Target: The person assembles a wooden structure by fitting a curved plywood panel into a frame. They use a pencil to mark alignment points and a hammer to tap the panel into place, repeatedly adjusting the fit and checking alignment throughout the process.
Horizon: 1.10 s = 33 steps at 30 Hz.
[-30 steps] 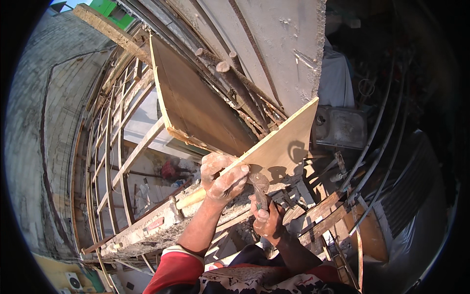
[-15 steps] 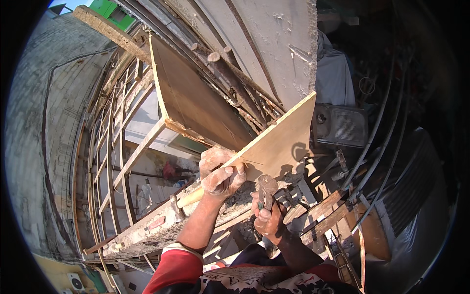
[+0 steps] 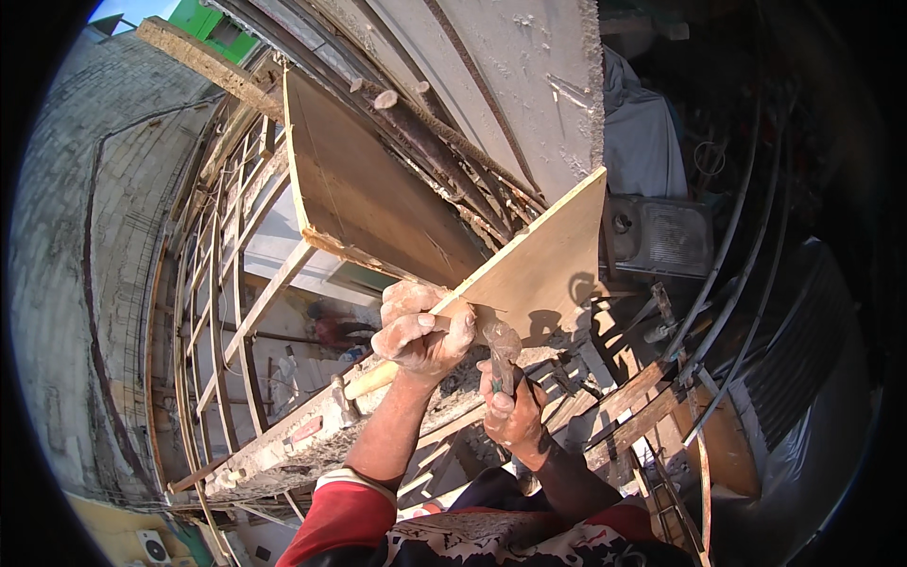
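Observation:
My left hand (image 3: pixel 422 331), caked in pale dust, grips the lower edge of a light plywood board (image 3: pixel 553 260) that slants up to the right against the concrete. Just below it, my right hand (image 3: pixel 511 408) is closed around a small metal tool (image 3: pixel 500 348) whose tip points up at the board's underside. What kind of tool it is cannot be made out. Both forearms rise from the lower edge of the view, above a red sleeve (image 3: pixel 340 515).
A darker brown plywood panel (image 3: pixel 368 208) leans on a grey concrete wall (image 3: pixel 501 85) with rusty bars beside it. A mortar-crusted plank (image 3: pixel 302 439) runs under my hands. Wooden scaffolding (image 3: pixel 227 283) drops away at left, with a person in red (image 3: pixel 331 331) far below. A grey metal box (image 3: pixel 661 231) sits at right.
My left hand has shifted slightly left along the board's edge. My right hand and the tool stay under the board, almost where they were.

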Each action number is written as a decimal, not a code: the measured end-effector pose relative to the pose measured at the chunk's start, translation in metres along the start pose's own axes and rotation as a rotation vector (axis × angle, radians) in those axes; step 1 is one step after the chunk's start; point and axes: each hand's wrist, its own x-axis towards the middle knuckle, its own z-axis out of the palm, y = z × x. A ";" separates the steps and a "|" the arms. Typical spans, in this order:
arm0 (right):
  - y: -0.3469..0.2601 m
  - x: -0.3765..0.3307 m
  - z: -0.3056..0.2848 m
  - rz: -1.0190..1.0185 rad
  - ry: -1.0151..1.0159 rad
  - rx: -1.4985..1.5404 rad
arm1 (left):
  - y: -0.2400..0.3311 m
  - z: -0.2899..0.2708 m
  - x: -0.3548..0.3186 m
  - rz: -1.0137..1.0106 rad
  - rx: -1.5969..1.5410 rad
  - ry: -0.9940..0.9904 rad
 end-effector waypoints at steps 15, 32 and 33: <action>-0.003 0.006 -0.003 0.019 -0.108 -0.094 | 0.000 -0.001 0.001 -0.035 -0.001 -0.022; -0.008 -0.004 0.000 0.066 -0.090 -0.187 | 0.000 -0.004 0.004 -0.070 0.007 -0.070; -0.008 -0.006 -0.003 0.065 -0.083 -0.153 | 0.001 -0.003 0.006 -0.066 -0.003 -0.075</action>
